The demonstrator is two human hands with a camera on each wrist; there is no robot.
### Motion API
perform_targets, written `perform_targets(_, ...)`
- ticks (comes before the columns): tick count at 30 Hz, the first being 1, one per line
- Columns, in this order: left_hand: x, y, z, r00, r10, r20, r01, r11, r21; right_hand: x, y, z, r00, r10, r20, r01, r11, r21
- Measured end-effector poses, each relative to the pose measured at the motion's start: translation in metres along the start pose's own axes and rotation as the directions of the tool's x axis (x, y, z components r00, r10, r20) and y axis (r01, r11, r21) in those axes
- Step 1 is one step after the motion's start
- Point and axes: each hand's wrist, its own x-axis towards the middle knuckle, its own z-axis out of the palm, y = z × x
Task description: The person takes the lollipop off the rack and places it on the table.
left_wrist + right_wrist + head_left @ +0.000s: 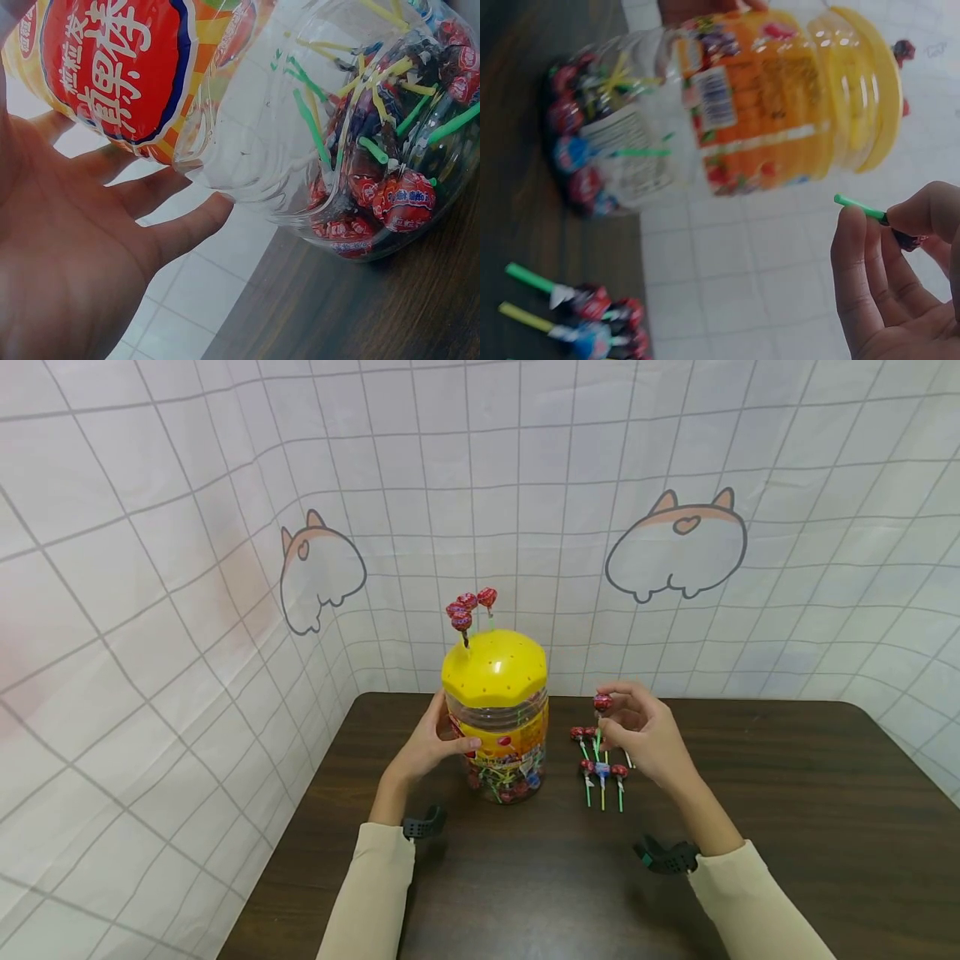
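A clear plastic jar [508, 727] with a yellow lid [498, 667] stands on the table, its lower part filled with lollipops. My left hand [429, 745] holds the jar's left side, thumb across the front; the left wrist view shows its fingers along the label [112, 67]. Several red-wrapped lollipops [461, 621] stick up from the lid's small holes. To the right of the jar, my right hand [647, 735] pinches a lollipop [602, 702] between thumb and fingers. Its green stick [859, 207] points toward the jar in the right wrist view.
Several lollipops lie in rows on the dark table [517, 877] below my right hand, among them a blue-wrapped one [602, 770] beside a red one [619, 771]. A white grid-patterned curtain [525, 485] hangs behind the table's back edge and along its left.
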Motion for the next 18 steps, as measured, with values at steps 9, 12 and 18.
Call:
perform_targets(9, 0.001, -0.001, 0.000, 1.000, 0.002, 0.003, -0.002, 1.000, 0.000, -0.017, 0.027, -0.015, 1.000, 0.015, -0.005, -0.015, 1.000, 0.013)
perform_targets(12, 0.001, 0.000, 0.000, 1.000, 0.003, 0.001, -0.003, 1.000, -0.001, -0.020, 0.035, -0.019, 1.000, 0.027, -0.008, -0.027, 1.000, 0.012)
perform_targets(18, 0.000, 0.000, 0.000, 1.000, 0.012, 0.003, -0.012, 1.000, -0.001, -0.024, 0.049, -0.025, 0.997, 0.078, -0.007, -0.077, 0.997, 0.031)
